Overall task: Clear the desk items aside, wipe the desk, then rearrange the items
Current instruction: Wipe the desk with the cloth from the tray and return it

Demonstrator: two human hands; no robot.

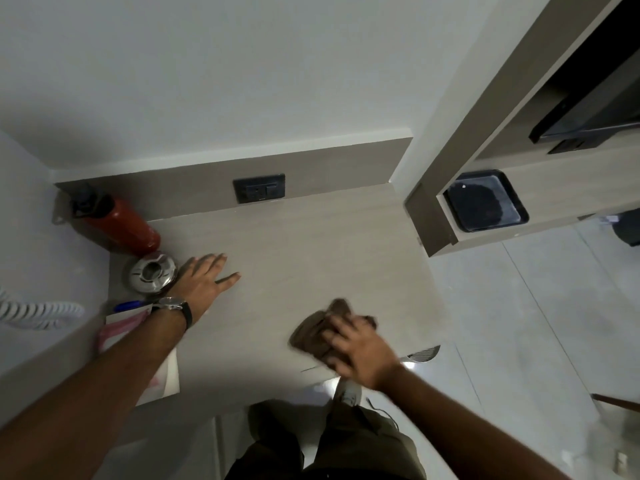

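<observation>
A brown cloth lies bunched on the grey desk near its front right corner, and my right hand presses on it with fingers spread over the cloth. My left hand rests flat on the desk, fingers apart, holding nothing. At the desk's left end stand a red bottle with a black cap and a round metal ashtray. A blue pen and a pink-and-white paper pad lie partly under my left forearm.
A black wall socket sits on the back panel. A black tray rests on a lower shelf to the right, under a dark screen. A white coiled cord hangs at far left. Tiled floor lies beyond the desk's right edge.
</observation>
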